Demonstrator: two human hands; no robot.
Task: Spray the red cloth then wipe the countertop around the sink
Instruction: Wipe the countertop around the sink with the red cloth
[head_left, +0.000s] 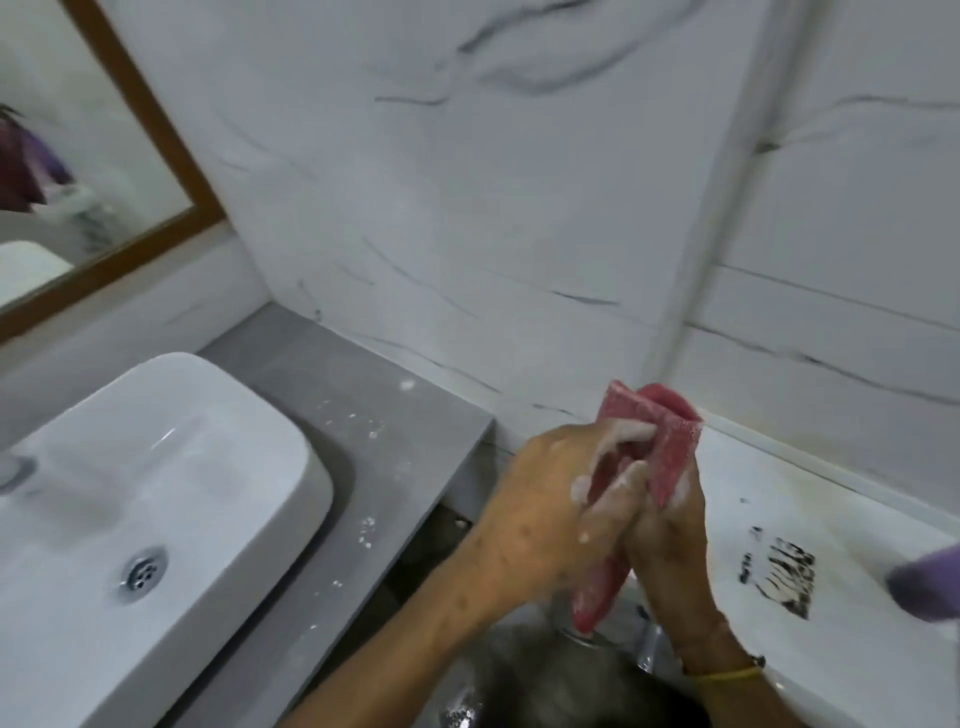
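Now red cloth (670, 441) between both grips.

White marble-look wall tiles (519, 208) with grey veins meet in a corner. A wood-framed mirror (78, 197) hangs at left.

- A red textured cloth (670, 447), folded and soapy with white foam, stands upright off the counter, its lower end hanging down.
- The grey stone countertop (363, 441) is flecked with white foam spots beside the white rectangular basin sink (156, 467).
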